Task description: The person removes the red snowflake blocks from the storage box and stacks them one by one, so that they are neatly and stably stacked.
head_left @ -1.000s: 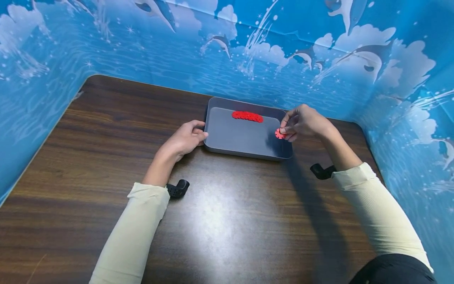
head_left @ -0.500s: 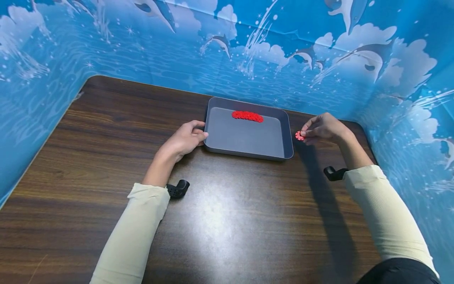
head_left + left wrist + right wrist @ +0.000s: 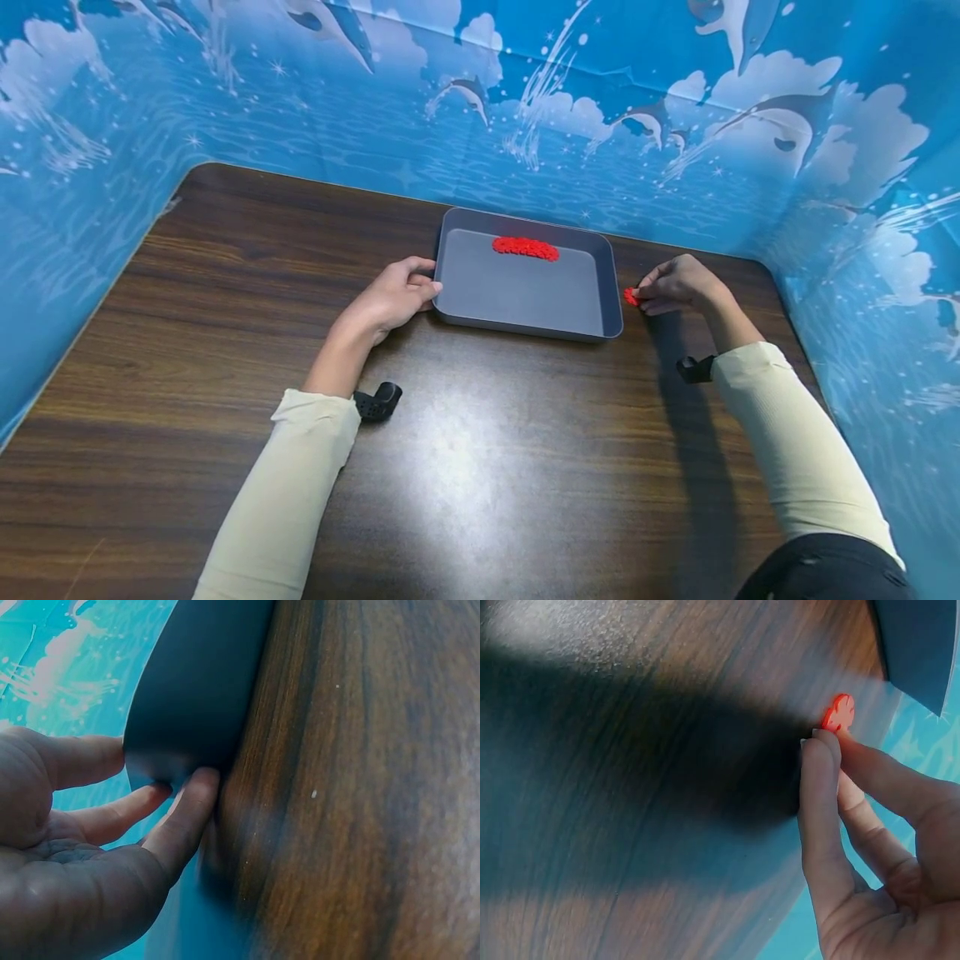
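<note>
My right hand [image 3: 678,282] pinches a red notched plastic disc [image 3: 632,297] between thumb and fingertips, low over the table just right of the grey tray [image 3: 525,304]. In the right wrist view the disc [image 3: 840,712] stands on edge beyond the fingertips. Against the tray's left end rests my left hand [image 3: 396,293]. Its fingers, fairly straight, touch the outer wall [image 3: 195,690] in the left wrist view. Inside the tray, along its far side, lies a long row of overlapping red discs [image 3: 527,248].
The tray sits near the far edge of a dark wood-grain table [image 3: 480,467]. A blue dolphin-print cloth [image 3: 390,125] hangs behind and beside the table. Black wrist devices [image 3: 378,402] project from both wrists.
My right hand has carried the red disc out from over the tray's right end to the table beside it, then lowered it. The left hand stays in place.
</note>
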{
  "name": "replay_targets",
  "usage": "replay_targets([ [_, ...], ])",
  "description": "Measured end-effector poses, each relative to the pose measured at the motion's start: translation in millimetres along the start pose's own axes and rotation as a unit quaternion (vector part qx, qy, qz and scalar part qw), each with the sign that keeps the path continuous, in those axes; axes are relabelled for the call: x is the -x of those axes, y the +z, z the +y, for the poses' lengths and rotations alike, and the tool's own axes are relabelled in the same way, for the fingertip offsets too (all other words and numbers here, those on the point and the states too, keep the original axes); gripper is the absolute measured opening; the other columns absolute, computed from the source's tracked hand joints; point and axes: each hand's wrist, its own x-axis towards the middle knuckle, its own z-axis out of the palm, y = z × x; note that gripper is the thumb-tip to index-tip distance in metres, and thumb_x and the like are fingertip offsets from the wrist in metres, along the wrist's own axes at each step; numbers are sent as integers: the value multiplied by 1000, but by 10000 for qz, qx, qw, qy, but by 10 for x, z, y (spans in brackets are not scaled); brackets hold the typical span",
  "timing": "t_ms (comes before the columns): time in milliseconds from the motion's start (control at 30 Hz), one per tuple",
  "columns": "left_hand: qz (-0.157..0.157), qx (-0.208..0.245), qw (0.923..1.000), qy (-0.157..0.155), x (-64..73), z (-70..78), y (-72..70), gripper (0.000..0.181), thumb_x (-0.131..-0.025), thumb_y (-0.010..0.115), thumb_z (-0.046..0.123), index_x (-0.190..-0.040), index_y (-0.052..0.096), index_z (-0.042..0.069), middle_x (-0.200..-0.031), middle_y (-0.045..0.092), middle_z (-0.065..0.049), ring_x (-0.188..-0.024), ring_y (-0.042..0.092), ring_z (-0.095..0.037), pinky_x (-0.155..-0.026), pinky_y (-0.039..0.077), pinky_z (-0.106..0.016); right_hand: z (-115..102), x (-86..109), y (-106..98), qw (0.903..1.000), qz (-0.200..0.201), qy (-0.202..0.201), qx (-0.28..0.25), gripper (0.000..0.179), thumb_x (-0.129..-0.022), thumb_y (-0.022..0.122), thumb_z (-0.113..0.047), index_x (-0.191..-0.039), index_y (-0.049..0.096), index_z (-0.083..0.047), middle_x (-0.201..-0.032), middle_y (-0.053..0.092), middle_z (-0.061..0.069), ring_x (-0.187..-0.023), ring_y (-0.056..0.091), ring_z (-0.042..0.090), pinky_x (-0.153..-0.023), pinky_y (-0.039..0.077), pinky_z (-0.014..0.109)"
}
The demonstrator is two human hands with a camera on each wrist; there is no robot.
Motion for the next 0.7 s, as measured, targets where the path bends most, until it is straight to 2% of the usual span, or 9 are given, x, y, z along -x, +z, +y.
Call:
replay_targets([
  [333, 29, 10, 10000, 25, 24, -4, -4, 58, -116, 50, 19, -169, 30, 9, -159, 49, -22, -143, 56, -39, -124, 48, -51, -128, 55, 30, 9991, 86, -258, 329, 25, -106, 67, -5, -123, 66, 13, -92, 79, 9, -76, 79, 16, -84, 70, 43],
  [633, -23, 33, 10000, 82, 5, -6, -2, 58, -116, 49, 17, -169, 29, 7, -161, 47, -23, -145, 55, -39, -124, 48, -50, -569, 188, 66, 9975, 91, -562, 428, 24, -105, 72, -13, -120, 71, 6, -99, 81, 8, -83, 80, 18, -89, 69, 46],
  [700, -40, 34, 10000, 84, 4, -6, -5, 58, -116, 48, 17, -170, 28, 7, -162, 46, -23, -145, 54, -39, -123, 48, -50, -689, 206, 84, 9955, 65, -682, 654, 25, -105, 72, -15, -120, 72, 5, -96, 82, 7, -83, 81, 18, -87, 69, 44],
])
